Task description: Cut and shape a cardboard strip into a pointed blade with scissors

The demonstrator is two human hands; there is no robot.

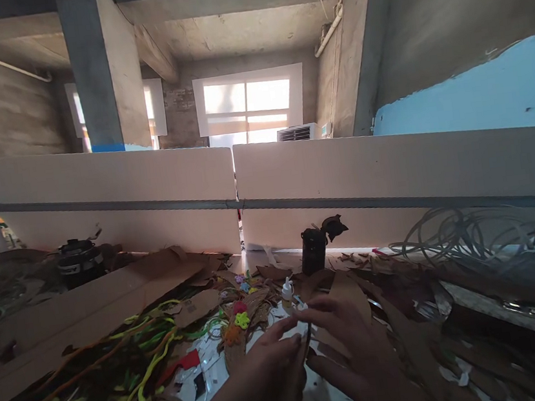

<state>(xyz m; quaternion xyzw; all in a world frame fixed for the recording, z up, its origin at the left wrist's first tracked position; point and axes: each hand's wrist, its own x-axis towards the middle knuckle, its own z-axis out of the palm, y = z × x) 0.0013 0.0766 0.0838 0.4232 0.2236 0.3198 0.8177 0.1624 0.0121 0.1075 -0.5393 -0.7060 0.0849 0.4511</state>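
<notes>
My left hand point(277, 362) is closed around a thin brown piece point(307, 339), which looks like cardboard and stands on edge. Much of it is hidden by the fingers. My right hand point(348, 340) is close beside it with thumb and fingers apart, its index fingertip near the top end of the piece. Just beyond the fingertips stands a small white-tipped glue bottle point(286, 292). Left of it lie a yellow-green flower shape point(242, 321), an orange fuzzy one point(234, 335) and a red one point(239, 307).
Green and yellow fuzzy stems point(146, 365) spread over the left side. Cardboard point(128, 296) lies behind them. A dark canister point(313, 250) stands at the back, near white panels point(342, 172). Coiled clear tubing point(467, 234) is at right.
</notes>
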